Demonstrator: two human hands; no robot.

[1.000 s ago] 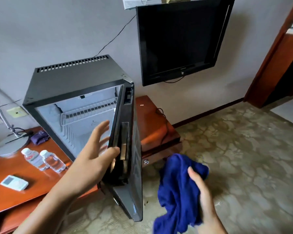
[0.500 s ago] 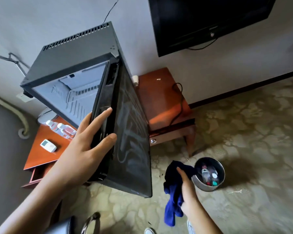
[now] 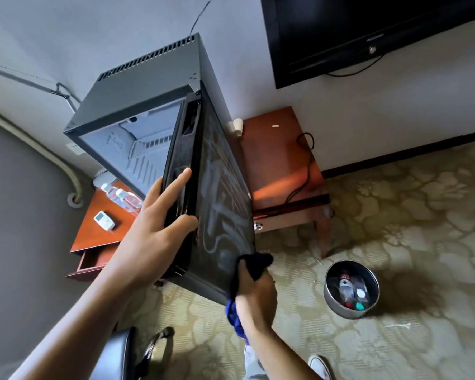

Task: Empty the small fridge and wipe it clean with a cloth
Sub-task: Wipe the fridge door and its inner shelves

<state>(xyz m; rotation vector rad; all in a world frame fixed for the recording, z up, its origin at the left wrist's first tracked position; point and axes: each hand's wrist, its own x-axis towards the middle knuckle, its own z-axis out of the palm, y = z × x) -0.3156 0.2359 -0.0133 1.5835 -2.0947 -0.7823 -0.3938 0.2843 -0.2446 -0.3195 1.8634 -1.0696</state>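
Wiping step: left hand point(image 3: 154, 231), fingers spread, steadies the fridge door point(image 3: 220, 204); right hand point(image 3: 254, 292) pinches the cloth point(image 3: 254, 263) at its 5 o'clock corner, probably touching. Next: sweep toward 12.

The small black fridge point(image 3: 146, 105) is set on a wooden table, its door point(image 3: 222, 204) swung half open; pale smears are seen on the door's front. A dark blue cloth point(image 3: 251, 266) is pressed against the door's lower corner.
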